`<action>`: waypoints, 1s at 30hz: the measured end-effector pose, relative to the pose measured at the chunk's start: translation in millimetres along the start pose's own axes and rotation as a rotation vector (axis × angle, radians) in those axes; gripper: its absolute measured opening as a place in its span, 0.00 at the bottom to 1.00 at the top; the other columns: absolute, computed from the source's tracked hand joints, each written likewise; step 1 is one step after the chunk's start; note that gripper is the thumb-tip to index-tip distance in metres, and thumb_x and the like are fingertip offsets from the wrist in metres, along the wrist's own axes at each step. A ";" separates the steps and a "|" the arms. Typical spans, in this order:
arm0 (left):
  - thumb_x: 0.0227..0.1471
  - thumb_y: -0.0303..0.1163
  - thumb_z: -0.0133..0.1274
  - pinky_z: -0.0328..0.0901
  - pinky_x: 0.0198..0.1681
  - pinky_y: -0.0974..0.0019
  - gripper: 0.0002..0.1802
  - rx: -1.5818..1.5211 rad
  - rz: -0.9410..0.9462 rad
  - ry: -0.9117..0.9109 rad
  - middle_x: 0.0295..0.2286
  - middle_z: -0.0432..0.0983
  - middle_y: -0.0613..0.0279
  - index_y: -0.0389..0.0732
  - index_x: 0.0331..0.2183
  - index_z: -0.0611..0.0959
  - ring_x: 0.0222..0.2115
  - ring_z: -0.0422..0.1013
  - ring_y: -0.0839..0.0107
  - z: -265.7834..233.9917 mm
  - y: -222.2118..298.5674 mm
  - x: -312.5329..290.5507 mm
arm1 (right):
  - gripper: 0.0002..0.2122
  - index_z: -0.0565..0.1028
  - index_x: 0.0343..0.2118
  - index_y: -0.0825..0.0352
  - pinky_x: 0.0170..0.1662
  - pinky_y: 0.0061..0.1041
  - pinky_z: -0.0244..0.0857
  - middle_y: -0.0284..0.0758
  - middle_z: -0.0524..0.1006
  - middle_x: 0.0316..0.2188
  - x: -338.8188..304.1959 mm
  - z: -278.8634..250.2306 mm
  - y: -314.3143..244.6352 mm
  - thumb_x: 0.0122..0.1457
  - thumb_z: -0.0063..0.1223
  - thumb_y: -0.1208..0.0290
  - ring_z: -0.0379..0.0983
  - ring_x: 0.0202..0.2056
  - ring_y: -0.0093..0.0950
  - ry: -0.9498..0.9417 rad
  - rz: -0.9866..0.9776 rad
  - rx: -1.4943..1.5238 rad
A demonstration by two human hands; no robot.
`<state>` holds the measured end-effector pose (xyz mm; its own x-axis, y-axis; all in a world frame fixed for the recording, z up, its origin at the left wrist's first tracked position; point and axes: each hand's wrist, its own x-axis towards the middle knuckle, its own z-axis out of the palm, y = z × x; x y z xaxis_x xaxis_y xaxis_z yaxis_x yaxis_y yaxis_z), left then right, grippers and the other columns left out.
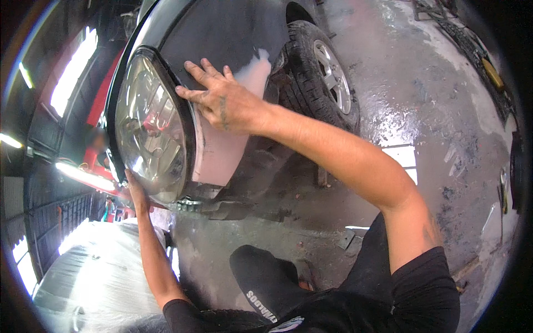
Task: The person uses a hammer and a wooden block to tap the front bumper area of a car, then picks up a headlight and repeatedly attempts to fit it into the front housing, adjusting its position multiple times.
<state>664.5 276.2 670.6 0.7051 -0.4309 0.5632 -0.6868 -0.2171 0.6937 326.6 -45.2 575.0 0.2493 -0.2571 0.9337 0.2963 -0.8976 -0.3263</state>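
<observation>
A large clear headlight (152,127) with a dark surround sits at the front corner of a dark grey car. My left hand (137,191) is at its lower end, a finger or thumb stretched up along the edge; the other fingers are mostly hidden, and the hand appears to grip the headlight there. With fingers spread, my right hand (225,102) lies on the fender (222,36) beside the headlight's right edge. Its lowest fingertip reaches the dark seam. Under and beside this hand, the fender has a pale pinkish-white patch (219,158).
A tyre on a silver wheel (330,77) stands right of the fender. Wet-looking grey concrete floor (400,83) stretches to the right. Clear plastic sheeting (94,277) covers something large at lower left. Bent dark parts (466,47) lie at the far right.
</observation>
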 end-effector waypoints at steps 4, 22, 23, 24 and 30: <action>0.69 0.65 0.38 0.62 0.49 0.65 0.38 0.036 -0.095 0.002 0.36 0.68 0.65 0.36 0.48 0.78 0.39 0.64 0.73 1.0 12.9 -3.4 | 0.26 0.73 0.63 0.70 0.67 0.74 0.42 0.61 0.51 0.71 -10.6 20.3 -19.9 0.59 0.53 0.74 0.45 0.70 0.66 0.142 0.060 0.041; 0.71 0.62 0.33 0.61 0.57 0.62 0.42 0.060 0.056 -0.073 0.50 0.77 0.54 0.30 0.56 0.79 0.50 0.70 0.65 -2.9 0.7 5.0 | 0.31 0.74 0.62 0.62 0.60 0.55 0.63 0.54 0.65 0.64 -7.9 9.4 -29.5 0.53 0.66 0.66 0.61 0.64 0.56 0.173 -0.047 -0.317; 0.71 0.62 0.33 0.62 0.56 0.62 0.42 0.048 0.075 -0.060 0.49 0.78 0.55 0.30 0.55 0.79 0.49 0.71 0.65 -2.4 0.0 5.0 | 0.31 0.74 0.62 0.63 0.60 0.54 0.63 0.54 0.65 0.64 -4.8 5.7 -31.5 0.53 0.66 0.66 0.61 0.64 0.56 0.157 -0.052 -0.314; 0.71 0.62 0.34 0.62 0.56 0.62 0.41 0.037 0.092 -0.047 0.48 0.78 0.55 0.31 0.53 0.80 0.48 0.71 0.66 -1.7 -0.2 4.2 | 0.31 0.74 0.61 0.65 0.60 0.54 0.63 0.54 0.65 0.64 0.1 2.2 -34.5 0.53 0.65 0.67 0.61 0.64 0.56 0.092 -0.020 -0.309; 0.71 0.60 0.34 0.64 0.52 0.62 0.38 0.020 0.118 -0.042 0.43 0.80 0.56 0.33 0.48 0.82 0.44 0.72 0.67 2.0 0.9 -2.5 | 0.30 0.68 0.65 0.67 0.64 0.59 0.58 0.57 0.63 0.64 73.4 0.2 -41.7 0.61 0.58 0.61 0.58 0.66 0.59 0.187 -0.287 -0.299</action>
<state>661.7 275.3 668.9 0.6112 -0.4906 0.6211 -0.7684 -0.1796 0.6143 332.7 -26.6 657.1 0.0173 -0.0181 0.9997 0.0432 -0.9989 -0.0188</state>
